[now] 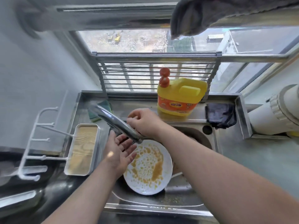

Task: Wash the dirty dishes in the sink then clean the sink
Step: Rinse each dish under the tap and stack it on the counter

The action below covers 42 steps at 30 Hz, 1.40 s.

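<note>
Head view, looking down at a steel sink (207, 139) set in a steel counter (252, 159) under a window.

Left hand (119, 152): palm up, fingers straight and spread, held under the faucet spout (116, 122), holding nothing. It sits above the left rim of the plate. No water stream can be made out.

Right hand (142, 122): fingers curled, reaching behind the spout near the back edge of the sink. Whatever it may grasp is hidden by the spout and the hand itself, so its state cannot be told.

White plate (152, 168): lies in the sink basin, tilted, smeared with yellow-orange sauce and droplets. Yellow specks also on the sink floor near the front edge. More dishware shows just right of the plate, mostly hidden under the right forearm.

On the back ledge of the counter:
- yellow detergent jug (181, 96) with red pump top, right of centre, upright
- green scrub sponge (103, 107), near the back-left corner, partly behind the spout
- dark cloth (220, 115), near the back-right corner

Left edge of the sink: white rectangular tray (83, 149) with a wood-grain insert. Beside it, a white hook rack (37, 143) on the wall.

A metal slatted rack (153, 73) stands against the window behind the ledge. A grey cloth (202, 15) hangs at top right.
</note>
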### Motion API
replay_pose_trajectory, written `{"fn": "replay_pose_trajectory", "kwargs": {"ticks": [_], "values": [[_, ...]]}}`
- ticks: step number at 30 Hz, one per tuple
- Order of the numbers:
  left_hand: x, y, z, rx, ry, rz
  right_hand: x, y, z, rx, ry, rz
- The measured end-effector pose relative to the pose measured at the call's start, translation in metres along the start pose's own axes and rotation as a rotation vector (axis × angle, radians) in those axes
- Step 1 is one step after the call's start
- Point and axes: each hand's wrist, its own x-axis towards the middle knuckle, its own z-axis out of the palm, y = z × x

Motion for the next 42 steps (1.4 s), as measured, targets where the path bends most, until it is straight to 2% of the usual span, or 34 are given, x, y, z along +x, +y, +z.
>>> {"fn": "replay_pose_trajectory", "kwargs": {"ticks": [3,6,10,15,17,20,23,28,31,42], "values": [[0.011,0.010,0.005,0.074,0.070,-0.027,0.011,0.018,0.002,-0.183,-0.084,0.133],[0.028,0.011,0.008,0.140,0.152,-0.021,0.004,0.045,0.004,-0.179,-0.173,0.254],[0.047,0.013,0.010,0.200,0.196,0.078,-0.004,0.070,0.011,-0.087,-0.159,0.318],[0.046,0.005,0.014,-0.016,0.072,0.117,-0.027,0.101,0.022,0.087,-0.080,0.422],[0.047,0.003,0.013,0.027,0.094,0.143,-0.030,0.106,0.024,0.130,-0.058,0.442],[0.040,-0.012,0.007,0.087,0.079,0.174,-0.018,0.098,0.023,0.164,-0.071,0.390],[0.017,-0.050,-0.007,0.174,0.119,0.104,0.008,0.074,0.022,0.148,-0.145,0.316],[-0.015,-0.094,-0.019,0.166,0.168,-0.007,0.048,0.038,0.030,-0.198,-0.352,0.110],[-0.020,-0.102,-0.022,0.136,0.166,-0.028,0.062,0.026,0.033,-0.284,-0.430,0.047],[-0.011,-0.103,-0.052,0.120,0.219,0.024,0.088,0.013,0.041,-0.527,-0.447,0.030]]}}
